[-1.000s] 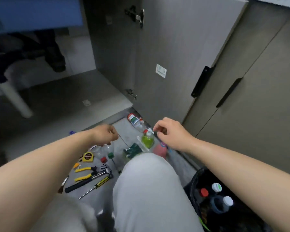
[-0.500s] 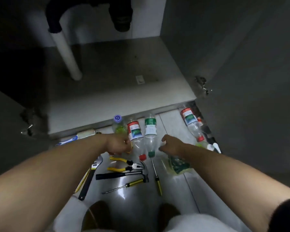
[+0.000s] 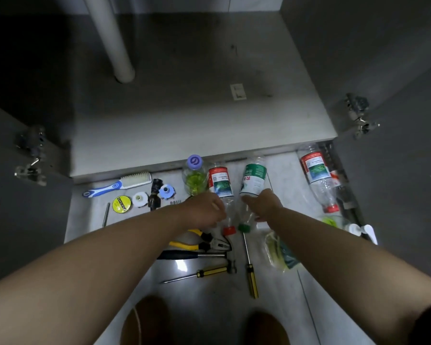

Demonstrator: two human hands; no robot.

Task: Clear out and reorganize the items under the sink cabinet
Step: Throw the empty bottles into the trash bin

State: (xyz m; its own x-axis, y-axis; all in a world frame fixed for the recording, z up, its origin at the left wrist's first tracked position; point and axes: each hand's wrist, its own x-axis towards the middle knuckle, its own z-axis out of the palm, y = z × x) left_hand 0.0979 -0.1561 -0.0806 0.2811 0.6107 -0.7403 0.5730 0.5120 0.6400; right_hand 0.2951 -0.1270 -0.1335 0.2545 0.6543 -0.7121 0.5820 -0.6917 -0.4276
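Note:
The cabinet floor [image 3: 184, 103] under the sink is bare, with a white drain pipe [image 3: 115, 43] at its back left. On the tiles in front lie two clear plastic bottles side by side. My left hand [image 3: 204, 211] is curled around the neck end of the red-label bottle [image 3: 219, 184], just above its red cap [image 3: 229, 230]. My right hand [image 3: 265, 205] grips the lower body of the green-label bottle [image 3: 254, 176], above its green cap [image 3: 244, 227]. Both bottles lie flat, caps toward me.
A third bottle [image 3: 316, 175] lies right, by the open door. A purple-capped bottle [image 3: 194, 176], brush [image 3: 121, 184], tape rolls [image 3: 121, 204] and blue fitting [image 3: 166, 191] lie left. Pliers [image 3: 199, 242], hammer [image 3: 197, 255], two screwdrivers [image 3: 251, 272] and a plastic bag [image 3: 280, 251] lie under my arms.
My view swung from the right-hand door down onto the tiles. Both hands moved forward and closed on the two middle bottles.

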